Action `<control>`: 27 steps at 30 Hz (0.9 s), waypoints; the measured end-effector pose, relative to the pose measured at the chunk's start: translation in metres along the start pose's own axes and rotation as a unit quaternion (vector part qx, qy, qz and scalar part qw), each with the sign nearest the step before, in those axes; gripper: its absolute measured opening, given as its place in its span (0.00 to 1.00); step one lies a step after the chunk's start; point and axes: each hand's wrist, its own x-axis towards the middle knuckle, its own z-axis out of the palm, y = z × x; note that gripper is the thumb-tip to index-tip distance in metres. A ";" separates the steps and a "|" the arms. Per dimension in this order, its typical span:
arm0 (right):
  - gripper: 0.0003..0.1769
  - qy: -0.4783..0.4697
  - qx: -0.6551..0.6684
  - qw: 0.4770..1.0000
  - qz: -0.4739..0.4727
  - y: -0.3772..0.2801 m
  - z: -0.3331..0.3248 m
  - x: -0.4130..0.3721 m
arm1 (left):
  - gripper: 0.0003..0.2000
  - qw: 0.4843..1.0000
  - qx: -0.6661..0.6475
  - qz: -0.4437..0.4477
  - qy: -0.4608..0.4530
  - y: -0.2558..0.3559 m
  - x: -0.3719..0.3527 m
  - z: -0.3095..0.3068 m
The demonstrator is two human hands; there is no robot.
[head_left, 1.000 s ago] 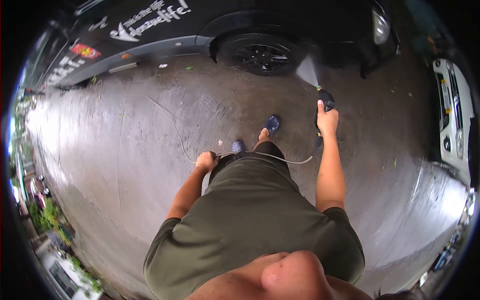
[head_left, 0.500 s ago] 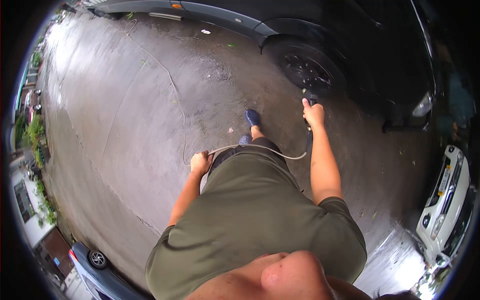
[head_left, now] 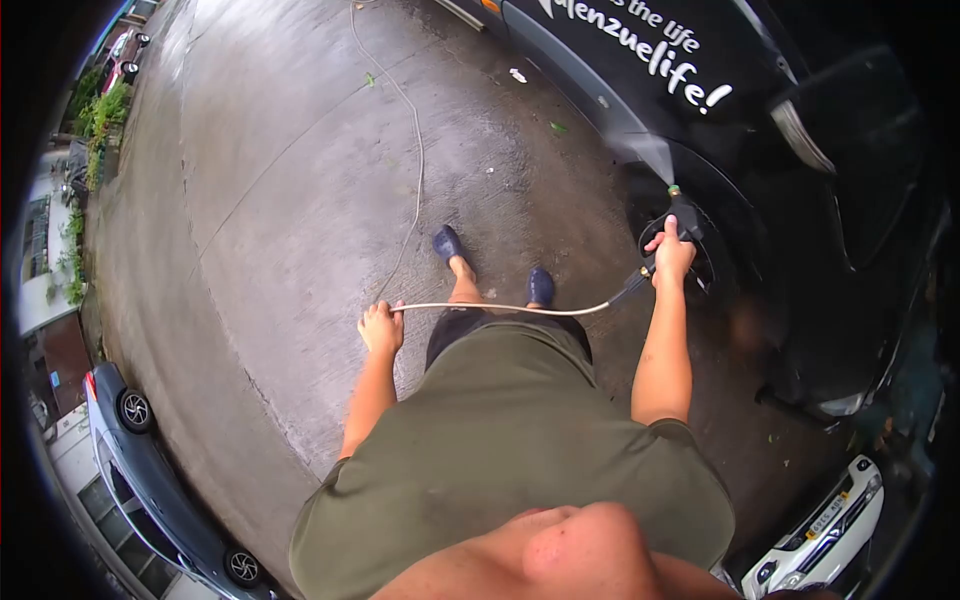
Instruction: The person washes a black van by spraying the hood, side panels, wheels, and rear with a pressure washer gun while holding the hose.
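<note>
My right hand (head_left: 674, 254) is wrapped round a black spray gun (head_left: 684, 215) with a green-tipped nozzle. White spray fans out from the nozzle toward the lower side of a black vehicle (head_left: 640, 90), just above its front wheel. A pale hose (head_left: 500, 307) runs from the gun's handle across my front to my left hand (head_left: 381, 328), whose fingers are closed on it. Beyond that hand the hose trails over the wet ground. White lettering shows on the vehicle's side.
Wet concrete (head_left: 290, 200) lies around my blue shoes (head_left: 449, 241). A blue-grey car (head_left: 165, 490) stands at the lower left and a white vehicle (head_left: 825, 530) at the lower right. Plants (head_left: 105, 120) line the left edge.
Spray now comes from the nozzle, where none was plain before. My right hand and the gun have shifted right; my left hand has moved slightly left. My feet are farther apart, and the view has turned.
</note>
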 end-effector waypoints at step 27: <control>0.24 -0.048 -0.387 0.903 -0.180 -0.121 0.643 0.107 | 0.28 0.933 -0.264 -0.204 0.139 -0.130 0.522 -0.080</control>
